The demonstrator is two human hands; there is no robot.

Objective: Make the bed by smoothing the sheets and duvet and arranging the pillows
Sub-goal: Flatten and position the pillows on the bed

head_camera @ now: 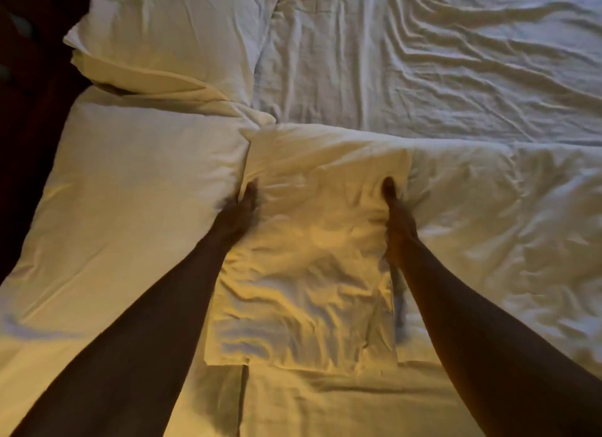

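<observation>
At the far left the room is dark. Two pillows (136, 182) lie there on the bed. The left hand (239, 210) and right hand (399, 223) press a middle pillow (309, 251), fingers together. Wrinkled sheet (439, 61) lies beyond, duvet (521, 224) right.

No legible text or labels anywhere.
</observation>
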